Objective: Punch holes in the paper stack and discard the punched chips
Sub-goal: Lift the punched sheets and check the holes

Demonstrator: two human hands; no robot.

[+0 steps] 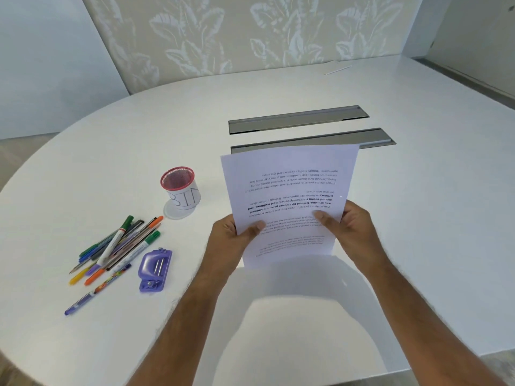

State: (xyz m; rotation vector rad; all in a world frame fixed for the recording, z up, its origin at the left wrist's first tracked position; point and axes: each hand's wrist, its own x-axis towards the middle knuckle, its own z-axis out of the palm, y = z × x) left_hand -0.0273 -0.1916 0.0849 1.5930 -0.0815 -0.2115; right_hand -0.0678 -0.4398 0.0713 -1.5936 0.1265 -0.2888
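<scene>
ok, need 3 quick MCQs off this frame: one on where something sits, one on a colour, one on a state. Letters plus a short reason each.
1. Where does the hole punch lie?
A. left of the hands, beside the pens
B. on the paper stack
C. inside the cup

2. What colour is the rim of the mesh cup marked BIN?
A. green
B. red
C. black

3. How is the paper stack held?
A. flat on the table
B. by one hand only
C. by both hands, lifted off the table

Key:
1 A: the punch rests on the table next to the pens.
2 B: the rim is red.
3 C: the left hand and right hand grip its lower edges.
</scene>
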